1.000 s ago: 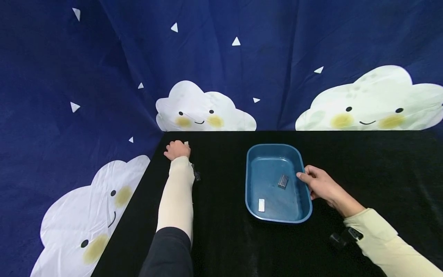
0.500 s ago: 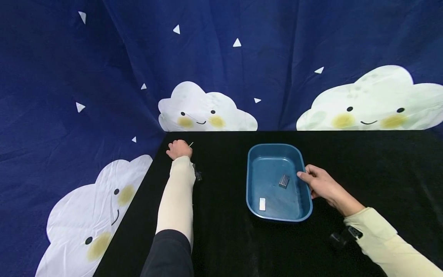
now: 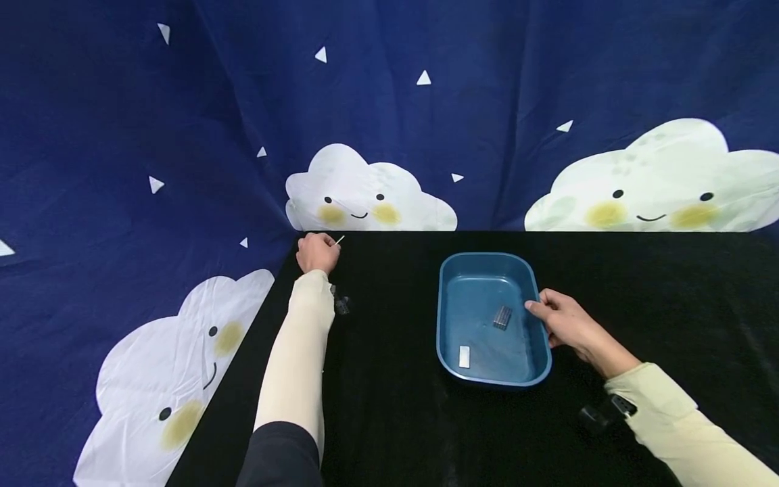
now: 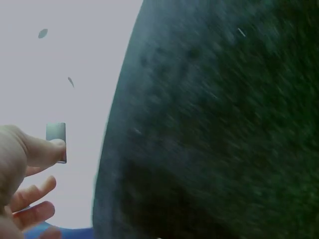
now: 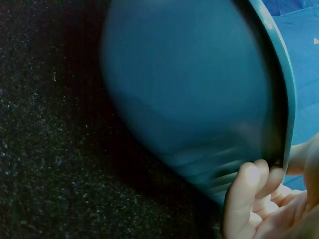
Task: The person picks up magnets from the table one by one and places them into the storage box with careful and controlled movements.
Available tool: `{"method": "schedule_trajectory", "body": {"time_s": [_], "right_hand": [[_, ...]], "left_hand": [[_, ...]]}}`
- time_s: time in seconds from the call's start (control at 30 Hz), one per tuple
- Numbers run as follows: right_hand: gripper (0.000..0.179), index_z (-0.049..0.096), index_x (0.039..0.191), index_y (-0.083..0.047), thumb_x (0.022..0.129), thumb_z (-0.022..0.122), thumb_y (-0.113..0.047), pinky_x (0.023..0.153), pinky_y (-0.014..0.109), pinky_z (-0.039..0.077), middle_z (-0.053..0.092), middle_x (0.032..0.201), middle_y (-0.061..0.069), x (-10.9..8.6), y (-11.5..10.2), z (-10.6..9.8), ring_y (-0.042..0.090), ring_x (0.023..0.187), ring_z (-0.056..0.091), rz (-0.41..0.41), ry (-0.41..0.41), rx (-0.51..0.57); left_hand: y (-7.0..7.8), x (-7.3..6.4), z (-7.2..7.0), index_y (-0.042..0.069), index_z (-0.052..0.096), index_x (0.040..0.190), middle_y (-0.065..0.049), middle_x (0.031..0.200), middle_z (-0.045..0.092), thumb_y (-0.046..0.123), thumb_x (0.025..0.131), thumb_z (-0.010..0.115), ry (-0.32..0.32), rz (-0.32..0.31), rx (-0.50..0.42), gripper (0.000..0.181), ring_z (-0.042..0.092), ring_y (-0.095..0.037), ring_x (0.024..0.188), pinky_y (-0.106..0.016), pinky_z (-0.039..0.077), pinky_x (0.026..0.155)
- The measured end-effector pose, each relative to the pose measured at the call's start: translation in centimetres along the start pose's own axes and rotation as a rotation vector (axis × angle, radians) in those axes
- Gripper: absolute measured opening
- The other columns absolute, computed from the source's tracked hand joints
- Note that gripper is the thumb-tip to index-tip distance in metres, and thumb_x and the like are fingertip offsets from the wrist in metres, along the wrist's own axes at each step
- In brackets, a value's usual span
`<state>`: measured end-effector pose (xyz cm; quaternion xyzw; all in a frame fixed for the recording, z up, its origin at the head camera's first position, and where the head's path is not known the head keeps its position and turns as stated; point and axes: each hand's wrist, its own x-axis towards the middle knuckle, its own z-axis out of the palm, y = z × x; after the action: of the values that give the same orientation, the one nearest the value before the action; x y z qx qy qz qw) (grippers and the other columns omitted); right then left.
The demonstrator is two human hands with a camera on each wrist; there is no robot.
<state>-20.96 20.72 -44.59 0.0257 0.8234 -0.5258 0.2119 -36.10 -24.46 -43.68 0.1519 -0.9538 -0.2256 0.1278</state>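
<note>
left hand (image 3: 318, 252), well to the left of the blue basin (image 3: 475, 304) and farther back than its middle, is pinching a small flat piece (image 4: 56, 130) between thumb and finger; i am seeing its other fingers bending loosely, gripping nothing. right hand (image 3: 572, 328) is holding the basin's right rim, thumb lying on the inner side. inside the basin, i am watching a white rectangle (image 3: 464, 356) lying near-left and a ridged grey block (image 3: 502, 317) sitting right of centre.

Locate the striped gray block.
In the head view, the striped gray block lies in the blue tub, just right of center, beyond and right of the white rectangular piece, toward the side the right hand grips.
</note>
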Motion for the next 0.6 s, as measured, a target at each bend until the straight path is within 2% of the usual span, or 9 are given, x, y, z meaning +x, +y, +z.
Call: {"method": "schedule_trajectory", "body": {"time_s": [0.13, 0.37, 0.5, 0.6], "right_hand": [[0.023, 0.045, 0.096, -0.014, 0.105, 0.042, -0.035, 0.063, 0.034, 0.056, 0.051, 0.080, 0.001, 0.0, 0.0, 0.0, 0.018, 0.071, 0.061, -0.002, -0.012, 0.005], [0.024, 0.044, 0.095, -0.014, 0.105, 0.041, -0.035, 0.063, 0.034, 0.058, 0.053, 0.083, 0.002, 0.0, 0.0, 0.0, 0.017, 0.070, 0.063, -0.005, -0.014, 0.008], [0.023, 0.044, 0.095, -0.014, 0.105, 0.041, -0.035, 0.063, 0.034, 0.058, 0.054, 0.085, 0.002, 0.0, 0.0, 0.0, 0.017, 0.071, 0.063, -0.010, -0.019, 0.010], [0.023, 0.044, 0.095, -0.014, 0.105, 0.041, -0.035, 0.064, 0.034, 0.058, 0.054, 0.087, 0.003, 0.1, 0.0, -0.1, 0.017, 0.072, 0.064, -0.014, -0.028, 0.009]], "left_hand": [[1.3, -0.5, -1.7, 0.011, 0.075, 0.085, -0.012, 0.104, 0.072, 0.023, 0.084, 0.072, 0.020, 0.089, -0.112, 0.013, 0.059, -0.036, 0.112, -0.048, 0.047, 0.097], [4.0, -1.4, -4.1, 0.005, 0.075, 0.086, -0.012, 0.108, 0.072, 0.020, 0.081, 0.074, 0.008, 0.306, -0.256, 0.016, 0.061, -0.032, 0.112, -0.041, 0.043, 0.102], [6.0, -2.6, -5.6, 0.002, 0.073, 0.081, -0.012, 0.111, 0.070, 0.016, 0.082, 0.075, -0.013, 0.432, -0.316, 0.014, 0.058, -0.032, 0.115, -0.041, 0.039, 0.106], [7.5, -3.7, -6.5, 0.001, 0.072, 0.080, -0.012, 0.112, 0.069, 0.014, 0.084, 0.075, -0.022, 0.509, -0.340, 0.014, 0.055, -0.032, 0.117, -0.043, 0.032, 0.114]]}}
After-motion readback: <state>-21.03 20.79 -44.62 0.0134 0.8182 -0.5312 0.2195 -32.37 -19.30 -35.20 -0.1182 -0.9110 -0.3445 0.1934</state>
